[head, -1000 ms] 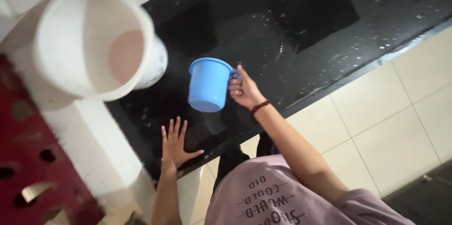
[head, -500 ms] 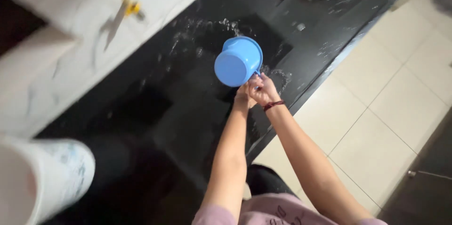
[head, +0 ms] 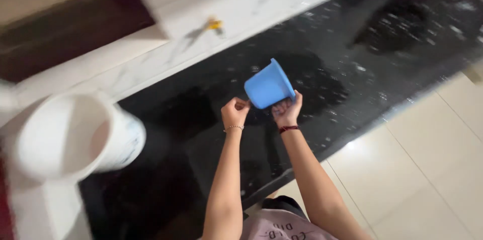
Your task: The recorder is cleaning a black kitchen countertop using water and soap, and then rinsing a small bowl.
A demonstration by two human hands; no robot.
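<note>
Wet black counter (head: 352,84), blue mug (head: 268,86) tipping over it.
Left hand (head: 234,113) and right hand (head: 288,111) are gripping the mug's base, fingers curled shut.

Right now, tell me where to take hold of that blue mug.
Probably at the base of the blue mug, from the near side: it is tipped, the base pointing toward the person, where the left hand and right hand already hold it.

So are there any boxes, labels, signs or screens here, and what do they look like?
No boxes, signs or screens show.
Shirt print: dark lettering on the person's pink shirt, at the bottom edge of the view.
Blue mug: plain, no label, held by both hands over the wet black counter.
</note>
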